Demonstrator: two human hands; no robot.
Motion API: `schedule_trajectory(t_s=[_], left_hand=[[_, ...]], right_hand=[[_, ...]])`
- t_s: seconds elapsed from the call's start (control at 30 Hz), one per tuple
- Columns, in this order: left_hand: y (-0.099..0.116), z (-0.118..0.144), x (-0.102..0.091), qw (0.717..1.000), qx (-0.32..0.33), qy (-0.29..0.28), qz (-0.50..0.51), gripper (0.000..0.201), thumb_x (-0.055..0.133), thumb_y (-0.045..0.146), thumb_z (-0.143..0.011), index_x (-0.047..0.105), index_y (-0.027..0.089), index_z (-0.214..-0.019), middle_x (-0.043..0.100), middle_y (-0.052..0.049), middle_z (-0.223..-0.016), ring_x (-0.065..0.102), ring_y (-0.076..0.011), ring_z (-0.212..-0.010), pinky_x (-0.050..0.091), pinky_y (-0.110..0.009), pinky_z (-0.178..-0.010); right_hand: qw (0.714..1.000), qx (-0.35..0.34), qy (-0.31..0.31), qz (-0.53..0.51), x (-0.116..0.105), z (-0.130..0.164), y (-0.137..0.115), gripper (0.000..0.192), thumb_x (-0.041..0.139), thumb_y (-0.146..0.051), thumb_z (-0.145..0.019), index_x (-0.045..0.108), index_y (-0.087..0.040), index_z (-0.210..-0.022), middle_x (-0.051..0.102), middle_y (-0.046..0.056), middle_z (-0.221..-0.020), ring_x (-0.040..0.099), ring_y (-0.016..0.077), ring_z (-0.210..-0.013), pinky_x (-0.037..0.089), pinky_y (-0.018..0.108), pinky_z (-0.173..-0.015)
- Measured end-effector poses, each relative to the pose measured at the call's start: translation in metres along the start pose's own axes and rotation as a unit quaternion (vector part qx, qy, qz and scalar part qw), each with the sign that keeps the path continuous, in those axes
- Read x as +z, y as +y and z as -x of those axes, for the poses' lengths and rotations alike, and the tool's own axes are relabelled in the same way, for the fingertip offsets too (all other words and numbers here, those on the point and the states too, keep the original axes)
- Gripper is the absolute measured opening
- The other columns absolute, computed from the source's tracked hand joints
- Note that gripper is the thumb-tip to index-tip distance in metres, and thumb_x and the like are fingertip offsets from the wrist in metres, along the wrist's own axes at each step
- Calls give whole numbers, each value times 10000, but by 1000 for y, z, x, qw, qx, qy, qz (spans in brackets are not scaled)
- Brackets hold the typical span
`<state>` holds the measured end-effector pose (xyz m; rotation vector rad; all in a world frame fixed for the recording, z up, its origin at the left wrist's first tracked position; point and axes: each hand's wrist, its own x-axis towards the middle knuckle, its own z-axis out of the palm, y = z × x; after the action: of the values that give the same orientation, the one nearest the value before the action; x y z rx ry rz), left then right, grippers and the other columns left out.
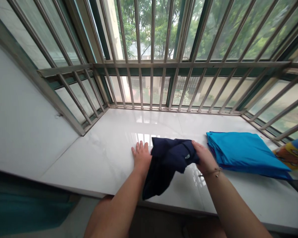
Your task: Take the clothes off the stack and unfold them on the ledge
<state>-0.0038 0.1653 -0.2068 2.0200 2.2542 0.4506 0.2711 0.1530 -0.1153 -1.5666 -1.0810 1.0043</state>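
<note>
1. The left hand (141,156) lies palm down on the white counter (101,158), fingers spread flat and holding nothing; its thumb side sits just beside the edge of a dark navy garment (167,162).
2. The right hand (203,158) has its grip closed on the navy garment's upper right part, fingers curled over a bunched fold where a small pale label shows. A thin bracelet (212,172) circles that wrist.
3. The navy garment lies crumpled between the two hands, near the counter's front middle. Its lower part trails toward the front edge, and one end hangs slightly past it.
4. To the right of the right hand, a folded bright blue cloth (245,153) lies flat on the counter, near the hand but apart from it.
5. Farther right, at the picture's edge, a colourful printed fabric (294,153) touches the blue cloth's far end.
6. Metal window bars (151,82) enclose the counter at the back and both sides, with green trees beyond.
</note>
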Motion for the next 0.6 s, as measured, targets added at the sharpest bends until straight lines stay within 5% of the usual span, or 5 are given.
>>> schedule_trajectory(t_s=[0.1, 0.17, 0.3, 0.4, 0.6], left_hand=[[4, -1, -2, 1000, -6, -3, -6, 586, 529, 453, -1070, 614, 198, -1591, 476, -212, -1744, 377, -435, -1642, 242, -736, -1342], [6, -1, -4, 1000, -5, 0, -9, 584, 523, 446, -1066, 617, 202, -1588, 479, -206, -1744, 379, -429, -1641, 247, -730, -1343], [5, 0, -3, 1000, -6, 0, -15, 580, 524, 441, -1062, 615, 204, -1583, 479, -199, -1744, 380, -422, -1639, 247, -723, -1342], [5, 0, -3, 1000, -5, -2, -22, 571, 527, 435, -1063, 613, 202, -1577, 479, -200, -1741, 371, -426, -1635, 248, -730, -1334], [9, -20, -11, 999, 19, 24, -43, 379, 567, 373, -1031, 744, 161, -1289, 694, -216, -1376, 614, -383, -1308, 494, -539, -1129]], right_hand=[[980, -32, 97, 172, -24, -14, 34, 515, 653, -599, -891, 766, -149, -1116, 774, 256, -1155, 677, 467, -1301, 552, 616, -1095], [928, -134, 133, 320, -33, -11, 57, 547, 619, -503, -932, 733, -94, -1276, 709, 299, -1352, 587, 471, -1420, 458, 632, -1204], [835, -279, 30, 473, -27, 5, 96, 655, 565, -522, -1029, 601, -115, -1541, 594, 261, -1587, 538, 412, -1496, 435, 585, -1249], [805, -276, -63, 522, -7, 10, 104, 789, 679, -576, -983, 519, -205, -1661, 473, 213, -1724, 448, 426, -1586, 423, 591, -1261], [805, -188, 6, 562, 48, -6, 69, 604, 645, -427, -1046, 596, -300, -1635, 518, 173, -1684, 517, 403, -1490, 476, 561, -1179]])
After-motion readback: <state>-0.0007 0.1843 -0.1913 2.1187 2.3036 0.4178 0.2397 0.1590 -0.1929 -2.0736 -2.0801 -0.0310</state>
